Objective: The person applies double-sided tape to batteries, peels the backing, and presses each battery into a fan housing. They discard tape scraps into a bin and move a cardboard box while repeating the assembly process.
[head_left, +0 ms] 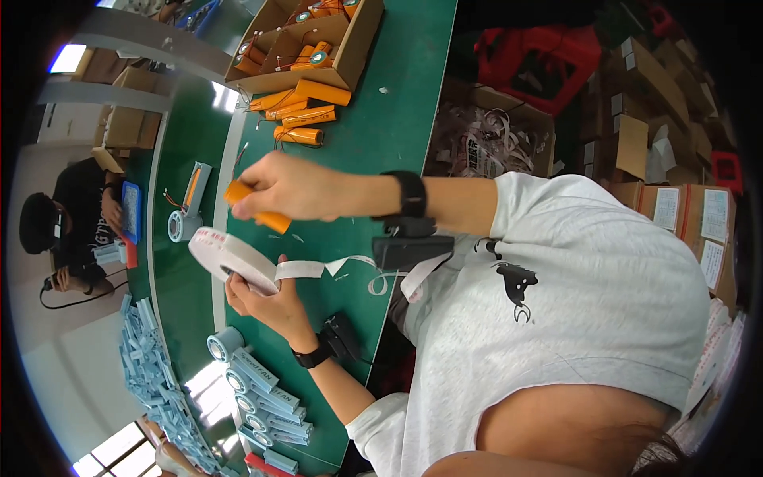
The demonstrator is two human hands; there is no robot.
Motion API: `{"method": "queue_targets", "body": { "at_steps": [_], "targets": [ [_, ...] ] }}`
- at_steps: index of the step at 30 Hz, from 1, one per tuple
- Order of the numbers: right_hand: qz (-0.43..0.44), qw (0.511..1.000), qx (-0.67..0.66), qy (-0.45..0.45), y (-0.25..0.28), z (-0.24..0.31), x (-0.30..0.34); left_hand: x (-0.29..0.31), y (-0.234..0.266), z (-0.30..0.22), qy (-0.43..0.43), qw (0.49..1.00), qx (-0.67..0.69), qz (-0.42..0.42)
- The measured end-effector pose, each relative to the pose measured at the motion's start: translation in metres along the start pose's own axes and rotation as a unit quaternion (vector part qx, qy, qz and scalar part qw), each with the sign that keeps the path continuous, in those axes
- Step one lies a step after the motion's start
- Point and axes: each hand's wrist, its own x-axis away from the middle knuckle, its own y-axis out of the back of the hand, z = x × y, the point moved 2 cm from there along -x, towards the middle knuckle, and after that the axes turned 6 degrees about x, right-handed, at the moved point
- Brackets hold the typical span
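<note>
My right hand (pixel 282 184), slightly blurred, is closed around an orange cylindrical battery pack (pixel 275 222); its middle is hidden by the fingers, and a thin wire stands up beside it. Just below in the view, my left hand (pixel 274 308) grips a roll of white tape (pixel 230 256) with faint red print, its thumb up by the rim. A loose strip of tape (pixel 300 270) runs off the roll to the right and curls near the table edge. The battery pack is close above the roll, apparently apart from it. Both wrists wear black bands.
More orange battery packs (pixel 300 136) lie beside a cardboard box (pixel 350 60) of them. Light blue packs with round ends (pixel 258 397) are lined up on the green table (pixel 397 103); a heap of blue pieces (pixel 155 366) lies farther off. A co-worker (pixel 79 215) sits opposite. A carton holds scrap strips (pixel 485 139).
</note>
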Motion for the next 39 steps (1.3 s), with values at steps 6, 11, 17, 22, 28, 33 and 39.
{"method": "queue_targets", "body": {
  "at_steps": [6,11,17,22,28,33,39],
  "targets": [
    [-0.054,0.998,0.030,0.031,-0.043,-0.008,0.001,0.002,0.002,-0.031,-0.010,0.984,-0.167,-0.059],
    [-0.115,0.959,-0.243,0.091,-0.056,-0.009,-0.001,-0.001,0.007,-0.038,0.021,0.976,-0.208,-0.066],
    [-0.087,0.988,-0.084,0.097,-0.049,-0.003,0.001,-0.002,0.010,-0.048,0.017,0.959,-0.277,-0.051],
    [-0.067,0.982,-0.169,0.051,-0.042,-0.007,-0.013,-0.002,0.002,-0.052,-0.010,0.948,-0.309,-0.079],
    [-0.110,0.864,-0.476,-0.121,-0.044,0.000,-0.027,0.003,-0.001,-0.053,0.009,0.942,-0.311,-0.125],
    [-0.107,0.779,-0.580,0.211,0.027,-0.022,-0.083,0.027,-0.029,-0.066,-0.019,0.947,-0.317,0.041],
    [-0.059,0.889,-0.418,0.179,0.052,0.065,-0.056,0.008,0.009,-0.033,0.001,0.970,0.062,0.233]
  ]
}}
